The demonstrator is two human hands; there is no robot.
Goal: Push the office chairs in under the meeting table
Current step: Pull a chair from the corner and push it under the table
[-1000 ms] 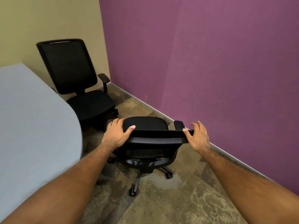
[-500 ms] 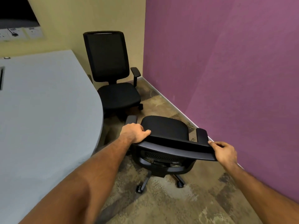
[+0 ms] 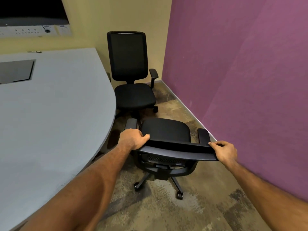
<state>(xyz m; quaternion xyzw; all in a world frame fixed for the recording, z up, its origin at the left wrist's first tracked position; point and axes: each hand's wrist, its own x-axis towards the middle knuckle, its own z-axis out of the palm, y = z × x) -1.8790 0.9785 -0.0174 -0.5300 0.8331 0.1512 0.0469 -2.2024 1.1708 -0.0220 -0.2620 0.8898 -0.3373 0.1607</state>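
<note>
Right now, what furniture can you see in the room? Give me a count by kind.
Office chairs: 2, the near chair gripped at its backrest by the left hand and right hand, and the far chair in the corner.
Meeting table: 1
Total: 3

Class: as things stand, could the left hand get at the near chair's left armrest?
Probably yes: the left hand grips the black chair's backrest top, and the black padded left armrest lies just beyond it, nothing between.
</note>
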